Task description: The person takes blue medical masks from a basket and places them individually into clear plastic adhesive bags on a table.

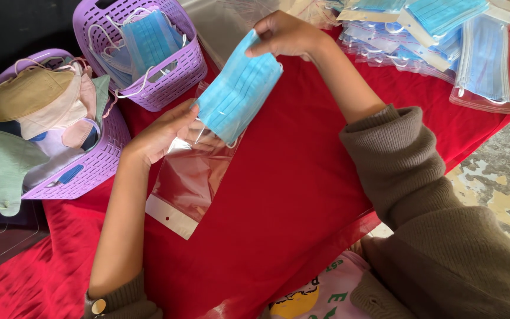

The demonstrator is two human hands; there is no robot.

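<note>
Blue stack of pleated masks [238, 88] was pinched at its top edge by my right hand [281, 34], fingers clamped on it. My left hand [163, 131] gripped the mouth of a clear plastic bag [187, 180], fingers closed on the film, stack's lower end just entering it. Bag lay tilted on the red cloth [290, 177] covering the desk. Left: two purple baskets [175, 74] with masks. Top right: bagged blue masks [444, 35] piled up.
</note>
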